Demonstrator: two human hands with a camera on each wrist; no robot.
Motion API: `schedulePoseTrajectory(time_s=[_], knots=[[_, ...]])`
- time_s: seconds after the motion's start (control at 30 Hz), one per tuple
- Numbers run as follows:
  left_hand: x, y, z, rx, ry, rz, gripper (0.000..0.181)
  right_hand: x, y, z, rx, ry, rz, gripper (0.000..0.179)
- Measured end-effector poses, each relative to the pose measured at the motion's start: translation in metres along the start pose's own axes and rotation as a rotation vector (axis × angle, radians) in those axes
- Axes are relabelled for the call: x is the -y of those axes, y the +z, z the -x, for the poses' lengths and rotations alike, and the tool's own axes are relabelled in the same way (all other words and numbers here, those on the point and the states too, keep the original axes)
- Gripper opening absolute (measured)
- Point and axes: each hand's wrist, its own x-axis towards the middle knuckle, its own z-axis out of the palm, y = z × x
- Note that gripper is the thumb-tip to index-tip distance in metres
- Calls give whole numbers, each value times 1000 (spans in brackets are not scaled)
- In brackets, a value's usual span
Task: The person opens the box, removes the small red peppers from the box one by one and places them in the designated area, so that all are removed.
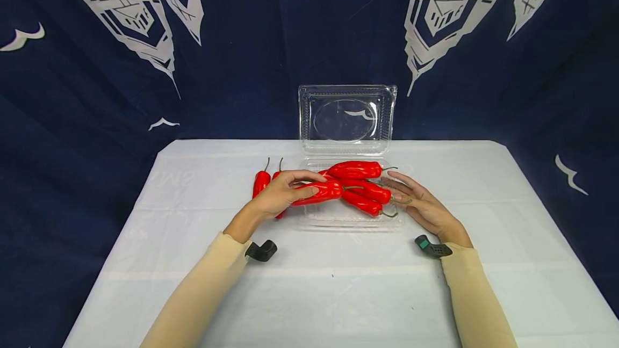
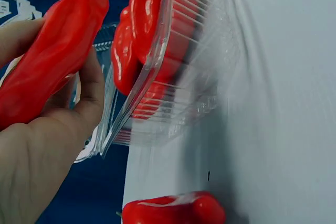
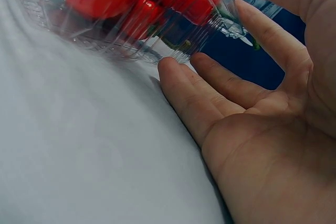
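Observation:
My left hand (image 1: 275, 198) grips a glossy red chili pepper (image 1: 325, 191) with a thin green stem. In the left wrist view, thumb and fingers wrap round that pepper (image 2: 58, 51), which is above the rim of a clear plastic clamshell box (image 2: 157, 56). Several more red peppers (image 1: 355, 169) lie piled in the box, stems to the right. Beside the box's right wall is my right hand (image 1: 432, 212), its fingers (image 3: 231, 80) spread and slightly bent. They are close to the wall; whether they touch it I cannot tell.
The box's hinged lid (image 1: 345, 146) stands upright at the back. Left of the box, partly behind my left hand, two red peppers (image 1: 261, 181) lie on the white-covered table (image 1: 338, 294). A dark blue printed cloth (image 1: 242, 69) hangs behind the table.

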Motion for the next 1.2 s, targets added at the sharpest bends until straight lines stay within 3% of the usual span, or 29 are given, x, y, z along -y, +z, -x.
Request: schedulePoseTrajectory(time_s=[0.23,0.5,0.8,1.2], knots=[[1,-10,6,-96,-3,123,33,1,1,-1,-11,4,-2,61],[7,-26,15,-214,14,135,35,1,1,0,6,-6,-1,62],[14,-45,28,-351,52,243,41,2,1,0,-2,-1,2,62],[29,-66,37,-559,14,262,42,1,1,-1,-23,10,-1,62]])
